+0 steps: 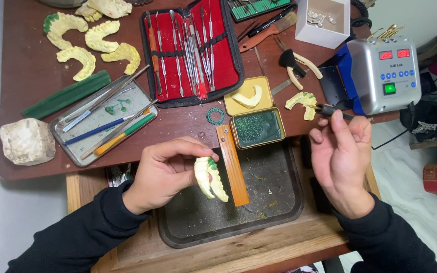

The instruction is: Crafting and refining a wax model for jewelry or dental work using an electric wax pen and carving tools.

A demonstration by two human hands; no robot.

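I see my left hand closed around a pale yellow plaster dental cast with a dab of green wax at its top, thumb and fingertips pinching it. The cast is held above a dark, shallow rectangular tray set into the front of the wooden bench, just left of an orange wooden block that juts over the tray.

My right hand is raised at the right of the tray, fingers curled around a slim black-handled pen-like tool whose tip points left. The tool lies just in front of a silver box-shaped electric unit with red displays and a lit green switch.

Behind the tray stands an open yellow tin: its lid holds a small pale cast piece, its base a green waxy mass. A green ring lies just left of it. Further back an open black case lined in red carries a row of steel hand instruments. To the left sits a grey metal tray with blue-, yellow- and green-handled tools, a dark green wax bar beside it, and a rough white plaster lump near the bench edge. Several more yellow casts lie at the back left; another with green wax rests near the tool tip.
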